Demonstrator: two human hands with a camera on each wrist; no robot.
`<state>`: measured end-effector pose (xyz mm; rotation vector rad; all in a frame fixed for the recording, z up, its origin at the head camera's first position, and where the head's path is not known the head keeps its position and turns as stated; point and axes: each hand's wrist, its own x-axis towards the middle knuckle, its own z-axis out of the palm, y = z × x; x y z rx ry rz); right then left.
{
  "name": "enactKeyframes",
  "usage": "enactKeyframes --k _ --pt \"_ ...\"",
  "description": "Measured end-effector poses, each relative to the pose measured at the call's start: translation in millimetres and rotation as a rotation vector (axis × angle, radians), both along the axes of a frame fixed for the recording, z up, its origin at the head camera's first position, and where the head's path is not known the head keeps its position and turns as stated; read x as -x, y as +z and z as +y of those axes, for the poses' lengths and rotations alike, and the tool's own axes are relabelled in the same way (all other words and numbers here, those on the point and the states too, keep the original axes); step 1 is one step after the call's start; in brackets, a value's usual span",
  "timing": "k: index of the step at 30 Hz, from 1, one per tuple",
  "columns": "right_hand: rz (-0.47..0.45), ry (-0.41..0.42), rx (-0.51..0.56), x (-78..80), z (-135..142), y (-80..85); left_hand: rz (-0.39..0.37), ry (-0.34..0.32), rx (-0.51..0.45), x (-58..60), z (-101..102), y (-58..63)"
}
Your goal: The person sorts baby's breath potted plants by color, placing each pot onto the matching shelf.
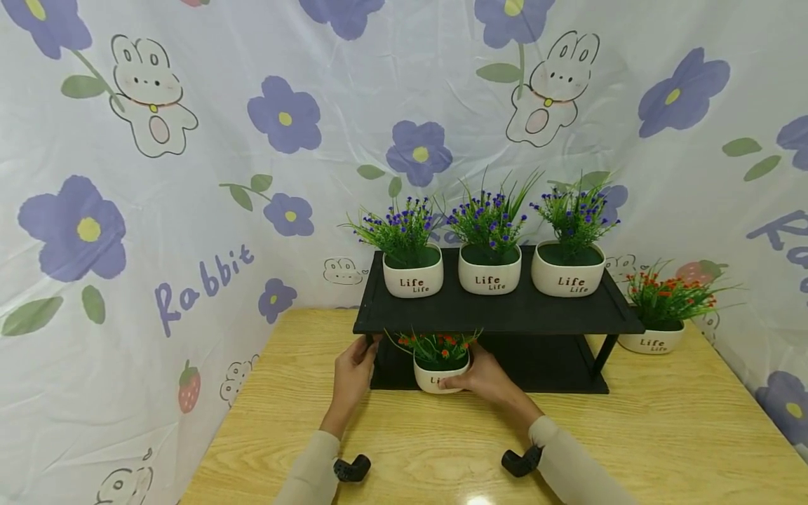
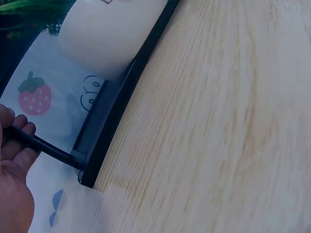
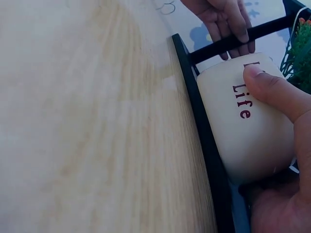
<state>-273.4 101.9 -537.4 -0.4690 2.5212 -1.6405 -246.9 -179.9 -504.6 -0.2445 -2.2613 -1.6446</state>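
Observation:
A white oval pot with orange-red flowers and "Life" lettering sits at the front left of the lower board of a black two-tier shelf. My right hand grips this pot from its right side; in the right wrist view the thumb lies across the lettering and the other fingers are partly hidden behind and beneath. At the shelf's left front, my left hand holds the thin black post, its fingers curled round it. The pot's base is close over the lower board's front edge.
Three white pots with purple flowers, a left one, a middle one and a right one, stand on the upper board. Another orange-flowered pot is on the wooden table, right of the shelf. A printed cloth hangs behind.

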Motion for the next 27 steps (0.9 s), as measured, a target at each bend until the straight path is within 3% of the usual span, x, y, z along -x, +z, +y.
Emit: enactKeyframes --k 9,17,24,27 --pt "-0.029 0.003 0.046 16.1 -5 1.9 0.000 0.008 -0.001 2.1 -2 -6.0" --pt "-0.025 -0.014 0.051 31.9 -11 -0.8 0.036 -0.028 -0.013 2.8 -2 -4.1" --pt "0.015 -0.006 0.089 46.2 -18 -2.6 0.047 0.009 -0.022 18.6 -7 -29.2" --pt "0.010 -0.013 0.080 50.5 -21 -2.3 0.050 0.028 -0.023 19.4 -7 -31.8"
